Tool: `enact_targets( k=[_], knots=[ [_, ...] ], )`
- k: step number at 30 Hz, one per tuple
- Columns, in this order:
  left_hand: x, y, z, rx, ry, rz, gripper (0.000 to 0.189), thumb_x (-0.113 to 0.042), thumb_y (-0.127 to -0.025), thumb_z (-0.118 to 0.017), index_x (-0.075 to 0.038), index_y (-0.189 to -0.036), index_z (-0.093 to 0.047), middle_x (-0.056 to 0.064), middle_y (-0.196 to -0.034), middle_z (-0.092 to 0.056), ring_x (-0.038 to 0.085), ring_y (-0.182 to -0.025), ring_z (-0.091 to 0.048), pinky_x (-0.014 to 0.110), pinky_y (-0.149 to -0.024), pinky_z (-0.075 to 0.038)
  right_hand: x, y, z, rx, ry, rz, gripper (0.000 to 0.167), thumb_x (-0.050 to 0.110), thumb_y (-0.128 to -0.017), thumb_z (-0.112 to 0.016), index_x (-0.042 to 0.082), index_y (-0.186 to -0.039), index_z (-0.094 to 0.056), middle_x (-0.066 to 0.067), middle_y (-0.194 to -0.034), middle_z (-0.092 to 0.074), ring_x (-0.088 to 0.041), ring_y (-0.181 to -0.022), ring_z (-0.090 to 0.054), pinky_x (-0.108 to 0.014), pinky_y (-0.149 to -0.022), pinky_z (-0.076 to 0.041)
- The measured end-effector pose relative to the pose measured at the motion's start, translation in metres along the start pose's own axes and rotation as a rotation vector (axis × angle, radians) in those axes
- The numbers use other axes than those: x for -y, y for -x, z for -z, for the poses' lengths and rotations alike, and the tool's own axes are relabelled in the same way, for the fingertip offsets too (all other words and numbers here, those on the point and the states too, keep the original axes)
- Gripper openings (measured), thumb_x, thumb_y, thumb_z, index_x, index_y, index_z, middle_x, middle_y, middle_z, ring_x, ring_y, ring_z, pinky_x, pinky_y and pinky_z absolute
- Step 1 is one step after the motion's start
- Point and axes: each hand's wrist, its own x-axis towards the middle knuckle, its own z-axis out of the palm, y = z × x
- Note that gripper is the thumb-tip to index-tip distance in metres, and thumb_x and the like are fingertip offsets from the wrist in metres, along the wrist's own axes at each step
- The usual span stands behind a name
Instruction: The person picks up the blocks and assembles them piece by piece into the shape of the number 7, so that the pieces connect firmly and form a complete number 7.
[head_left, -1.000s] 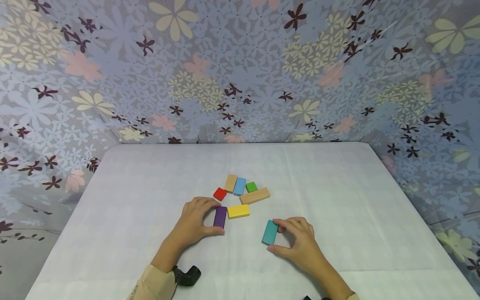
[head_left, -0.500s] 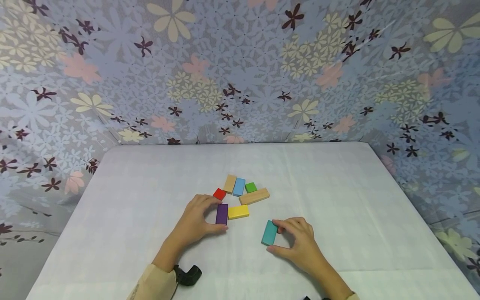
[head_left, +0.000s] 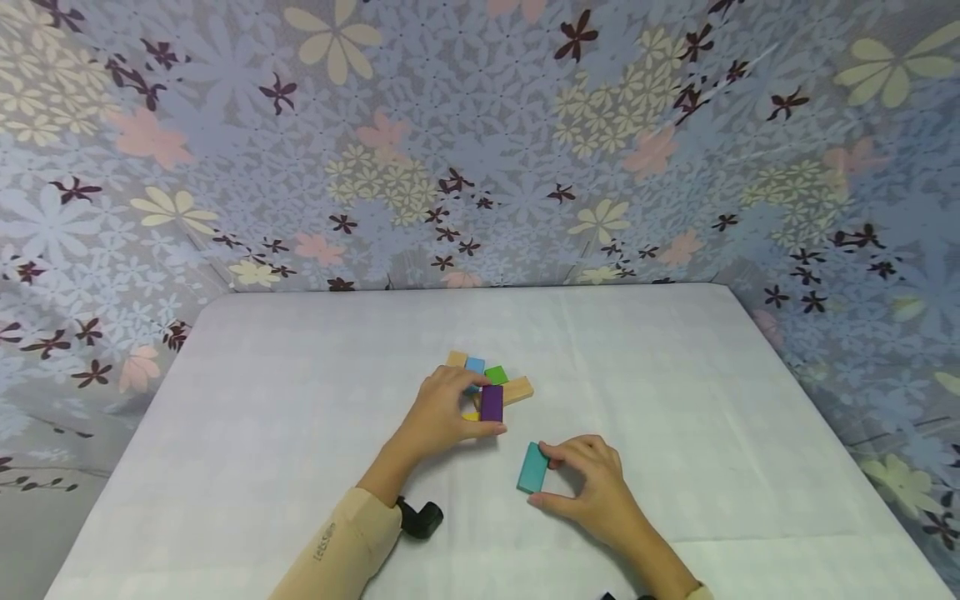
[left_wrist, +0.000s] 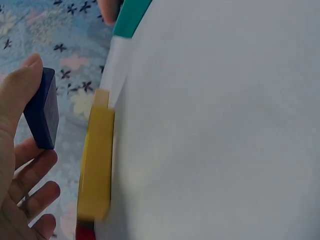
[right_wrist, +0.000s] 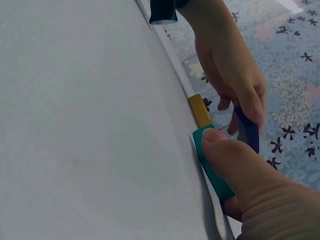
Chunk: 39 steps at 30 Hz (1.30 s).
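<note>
While the left hand (head_left: 450, 412) pinches the purple block (head_left: 492, 404) between thumb and forefinger, we find the right hand (head_left: 588, 479) pinching the teal block (head_left: 532, 468) the same way, a fingertip at its far end and the thumb at its near end. The left wrist view shows the purple block, dark blue in that light, held above the desk (head_left: 675, 375) and apart from the yellow block (left_wrist: 96, 165); the other fingers of that hand lie loosely bent and hold nothing. From the head view we see the purple block in front of the left end of the long wooden block (head_left: 519, 390), partly covering it. The teal block is nearer the person and to the right, well apart from the group; we cannot tell whether its underside touches the desk.

Beyond the left hand we record the green block (head_left: 496, 375) just beside the long wooden block, then the blue block (head_left: 475, 364) and the short wooden block (head_left: 457, 358), both partly hidden by the fingers. We pick up the red block (left_wrist: 85, 232) at the lower edge of the left wrist view, by the yellow block's end. A beige sleeve (head_left: 337, 542) covers the left forearm.
</note>
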Motion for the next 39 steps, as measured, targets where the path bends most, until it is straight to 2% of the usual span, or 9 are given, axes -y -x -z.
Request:
enact_targets(
  k=[8,13,21,28,39],
  knots=[
    [-0.015,-0.026,-0.020,0.061,-0.037,-0.040,0.065,-0.062,-0.073,-0.079,-0.023,-0.124,-0.064,-0.002,-0.129,-0.060,0.022,-0.125,-0.050,0.050,-0.109,-0.036,0.000,0.000,0.002,-0.028,0.015,0.036,0.060,0.046,-0.064,-0.090,0.023,-0.117,-0.074,0.022,-0.098,-0.064,-0.005,-0.105,-0.046,-0.043,-0.095,-0.031],
    [-0.017,-0.035,-0.031,0.083,-0.047,-0.041,0.063,-0.062,-0.073,-0.079,-0.024,-0.121,-0.065,0.000,-0.136,-0.053,0.025,-0.129,-0.044,0.051,-0.109,-0.035,0.001,0.000,0.002,-0.046,0.026,0.065,0.056,0.045,-0.062,-0.090,0.023,-0.111,-0.076,0.020,-0.096,-0.066,-0.004,-0.102,-0.049,-0.038,-0.093,-0.034],
    [-0.022,-0.038,-0.041,0.098,-0.059,-0.003,0.063,-0.062,-0.071,-0.080,-0.026,-0.121,-0.066,0.003,-0.147,-0.043,0.027,-0.140,-0.033,0.054,-0.114,-0.029,-0.001,-0.001,0.000,-0.078,0.048,0.116,0.053,0.042,-0.061,-0.091,0.022,-0.108,-0.078,0.021,-0.095,-0.070,-0.006,-0.100,-0.052,-0.036,-0.091,-0.035],
    [-0.024,-0.040,-0.048,0.119,-0.056,-0.019,0.064,-0.062,-0.070,-0.081,-0.030,-0.123,-0.066,0.002,-0.151,-0.039,0.027,-0.144,-0.029,0.057,-0.115,-0.026,-0.002,0.000,0.000,-0.070,0.048,0.114,0.053,0.042,-0.062,-0.091,0.022,-0.109,-0.078,0.023,-0.097,-0.070,-0.005,-0.101,-0.052,-0.036,-0.092,-0.036],
    [-0.027,-0.038,-0.049,0.188,-0.114,-0.021,0.059,-0.064,-0.072,-0.078,-0.033,-0.120,-0.066,0.003,-0.154,-0.035,0.025,-0.148,-0.022,0.057,-0.117,-0.020,-0.002,0.000,0.001,-0.050,0.064,0.106,0.051,0.046,-0.063,-0.089,0.023,-0.107,-0.078,0.024,-0.099,-0.069,-0.001,-0.097,-0.051,-0.032,-0.089,-0.040]
  ],
)
